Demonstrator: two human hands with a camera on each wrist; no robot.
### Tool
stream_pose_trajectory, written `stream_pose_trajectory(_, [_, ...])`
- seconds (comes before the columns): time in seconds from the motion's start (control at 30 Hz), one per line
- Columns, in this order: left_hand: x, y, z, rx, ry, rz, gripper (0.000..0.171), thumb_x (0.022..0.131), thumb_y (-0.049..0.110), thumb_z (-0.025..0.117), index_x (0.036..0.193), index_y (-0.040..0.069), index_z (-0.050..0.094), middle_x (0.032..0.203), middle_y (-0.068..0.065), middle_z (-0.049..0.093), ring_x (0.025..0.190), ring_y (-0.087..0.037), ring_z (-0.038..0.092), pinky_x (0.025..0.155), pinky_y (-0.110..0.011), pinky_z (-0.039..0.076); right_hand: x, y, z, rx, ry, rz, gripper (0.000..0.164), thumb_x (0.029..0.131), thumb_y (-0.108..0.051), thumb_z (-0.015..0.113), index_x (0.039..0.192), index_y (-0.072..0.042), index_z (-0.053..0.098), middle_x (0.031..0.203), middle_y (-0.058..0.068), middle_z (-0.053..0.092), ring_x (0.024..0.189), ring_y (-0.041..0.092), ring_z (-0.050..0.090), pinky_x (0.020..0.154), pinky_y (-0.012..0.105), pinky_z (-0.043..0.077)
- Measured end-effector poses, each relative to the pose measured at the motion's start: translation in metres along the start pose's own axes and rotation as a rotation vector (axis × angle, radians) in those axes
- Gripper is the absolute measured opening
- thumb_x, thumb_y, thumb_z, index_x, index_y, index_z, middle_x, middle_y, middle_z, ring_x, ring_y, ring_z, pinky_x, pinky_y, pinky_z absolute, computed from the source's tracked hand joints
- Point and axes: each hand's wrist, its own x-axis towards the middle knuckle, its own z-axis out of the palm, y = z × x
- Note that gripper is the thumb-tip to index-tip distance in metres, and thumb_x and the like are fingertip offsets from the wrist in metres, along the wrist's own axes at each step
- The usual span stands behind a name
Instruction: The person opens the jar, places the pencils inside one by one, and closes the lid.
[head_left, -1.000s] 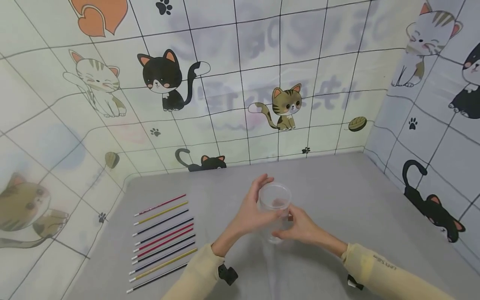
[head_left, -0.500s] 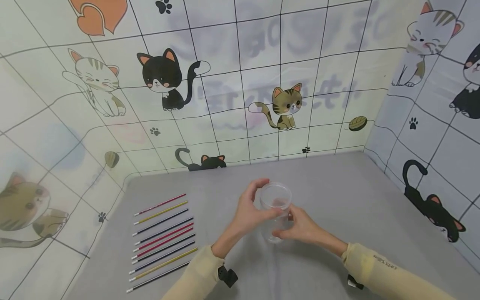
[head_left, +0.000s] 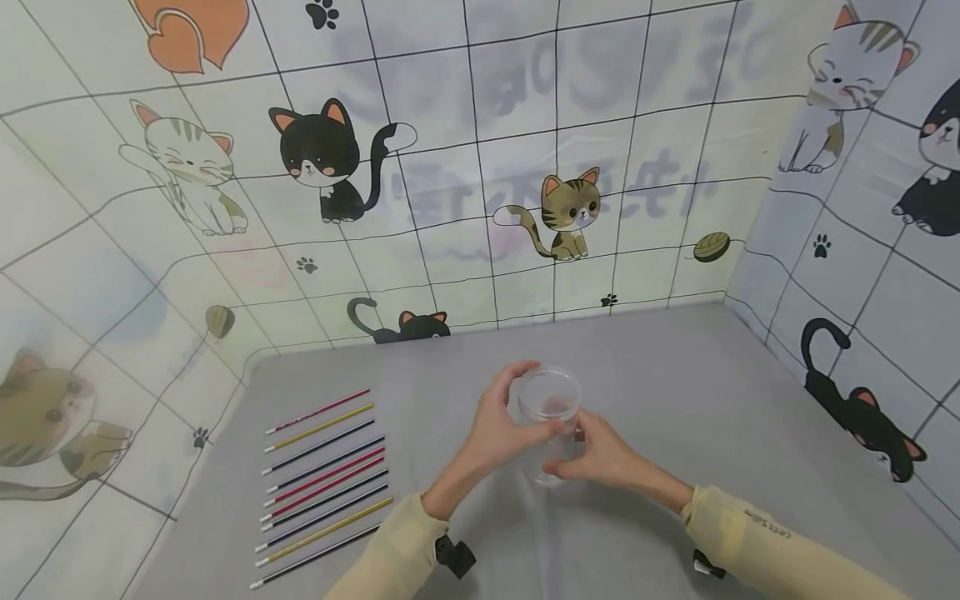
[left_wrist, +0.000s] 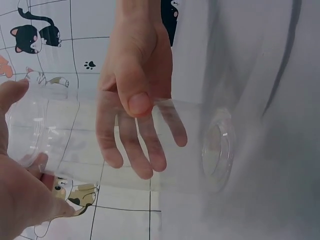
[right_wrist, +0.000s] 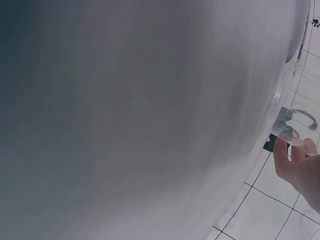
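A tall clear plastic cup [head_left: 550,390] stands upright in the middle of the grey surface, its mouth facing up. Around its upper part, my left hand [head_left: 501,427] grips from the left, thumb across the near side and fingers behind the rim. Lower down, my right hand [head_left: 602,454] holds the cup from the right between thumb and fingers. Through the cup's transparent wall [left_wrist: 165,180], the left wrist view shows the right fingers [left_wrist: 136,145] on the far side. Whether the base touches the cloth is hard to tell.
Several pencils [head_left: 322,492] in black, red, yellow and blue lie in a row to the left, white ends toward the left. The grey cloth [head_left: 675,375] covers the table. Cat-printed sheets [head_left: 450,208] enclose the back and sides.
My left hand's fingers have come down slightly at the cup's rim and the thumb has settled against its near side. The right hand stays where it was. The head view shifts a little.
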Motion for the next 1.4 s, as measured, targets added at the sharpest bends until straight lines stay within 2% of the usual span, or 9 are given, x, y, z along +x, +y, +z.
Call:
stream_pose_trajectory(0.1, [-0.0016, 0.0008, 0.0021, 0.005, 0.025, -0.006, 0.078, 0.072, 0.021, 0.090, 0.137, 0.010, 0.050, 0.132, 0.005, 0.056, 0.121, -0.018, 0.050, 0.102, -0.050, 0.036, 0.0002, -0.0004, 0.0001, 0.013, -0.009, -0.011, 0.072, 0.077, -0.020, 0.088, 0.138, -0.011, 0.050, 0.130, 0.001, 0.059, 0.112, 0.017, 0.059, 0.089, 0.048, 0.051])
stream_pose_trajectory(0.33, [-0.0016, 0.0013, 0.0000, -0.004, -0.041, 0.051, 0.075, 0.079, 0.016, 0.080, 0.144, 0.008, 0.045, 0.137, -0.002, 0.053, 0.121, -0.022, 0.050, 0.100, -0.055, 0.038, 0.0013, 0.0012, 0.0011, 0.006, -0.008, -0.025, 0.072, 0.076, -0.018, 0.088, 0.137, -0.012, 0.051, 0.129, -0.001, 0.060, 0.112, 0.017, 0.059, 0.087, 0.050, 0.051])
stream_pose_trajectory(0.5, [-0.0015, 0.0027, 0.0016, -0.001, 0.007, 0.029, 0.073, 0.076, 0.015, 0.085, 0.138, 0.008, 0.048, 0.134, -0.003, 0.056, 0.121, -0.024, 0.051, 0.101, -0.050, 0.038, 0.0008, 0.0018, 0.0014, -0.003, 0.004, -0.033, 0.070, 0.077, -0.019, 0.087, 0.136, -0.008, 0.052, 0.126, 0.001, 0.061, 0.108, 0.017, 0.060, 0.086, 0.050, 0.051])
stream_pose_trajectory(0.6, [-0.0018, 0.0033, 0.0036, -0.009, 0.035, 0.010, 0.077, 0.072, 0.019, 0.089, 0.137, 0.010, 0.048, 0.134, -0.002, 0.056, 0.122, -0.022, 0.050, 0.101, -0.050, 0.037, 0.0009, 0.0006, 0.0011, 0.013, -0.004, -0.021, 0.071, 0.077, -0.019, 0.088, 0.137, -0.012, 0.051, 0.128, 0.000, 0.060, 0.109, 0.016, 0.059, 0.087, 0.048, 0.052])
stream_pose_trajectory(0.8, [-0.0005, 0.0046, 0.0041, -0.039, -0.001, 0.060, 0.077, 0.078, 0.016, 0.080, 0.145, 0.007, 0.043, 0.142, 0.003, 0.050, 0.125, -0.021, 0.048, 0.102, -0.052, 0.035, 0.0008, -0.0008, 0.0011, 0.034, -0.012, -0.005, 0.073, 0.076, -0.017, 0.088, 0.139, -0.016, 0.050, 0.131, -0.001, 0.058, 0.114, 0.017, 0.058, 0.090, 0.048, 0.051])
stream_pose_trajectory(0.93, [0.0006, 0.0064, 0.0040, 0.011, 0.023, 0.065, 0.070, 0.077, 0.015, 0.079, 0.140, 0.006, 0.048, 0.136, 0.000, 0.055, 0.120, -0.020, 0.050, 0.100, -0.054, 0.038, 0.0002, -0.0010, 0.0015, 0.020, 0.005, -0.002, 0.072, 0.076, -0.018, 0.088, 0.137, -0.012, 0.050, 0.129, 0.002, 0.060, 0.111, 0.017, 0.059, 0.089, 0.052, 0.050])
stream_pose_trajectory(1.07, [0.0006, 0.0064, 0.0045, 0.074, 0.063, 0.041, 0.077, 0.073, 0.022, 0.088, 0.139, 0.009, 0.049, 0.134, -0.001, 0.055, 0.123, -0.019, 0.046, 0.100, -0.058, 0.037, 0.0005, -0.0014, 0.0022, 0.016, 0.012, -0.005, 0.071, 0.076, -0.017, 0.088, 0.136, -0.010, 0.051, 0.128, 0.003, 0.060, 0.109, 0.017, 0.060, 0.088, 0.053, 0.050])
stream_pose_trajectory(1.17, [0.0001, 0.0061, 0.0039, 0.068, 0.046, 0.045, 0.082, 0.073, 0.023, 0.088, 0.142, 0.010, 0.046, 0.138, -0.004, 0.051, 0.126, -0.023, 0.044, 0.101, -0.057, 0.036, 0.0008, -0.0017, 0.0024, 0.017, 0.011, -0.011, 0.070, 0.077, -0.017, 0.088, 0.136, -0.011, 0.051, 0.128, 0.002, 0.060, 0.110, 0.016, 0.060, 0.089, 0.051, 0.050])
stream_pose_trajectory(1.4, [-0.0009, 0.0063, 0.0012, 0.081, 0.020, 0.029, 0.070, 0.077, 0.020, 0.081, 0.140, 0.008, 0.051, 0.137, -0.004, 0.052, 0.125, -0.023, 0.046, 0.101, -0.056, 0.038, 0.0005, -0.0014, 0.0022, 0.020, 0.004, -0.014, 0.072, 0.077, -0.019, 0.088, 0.138, -0.009, 0.051, 0.130, 0.003, 0.059, 0.112, 0.018, 0.058, 0.089, 0.053, 0.049])
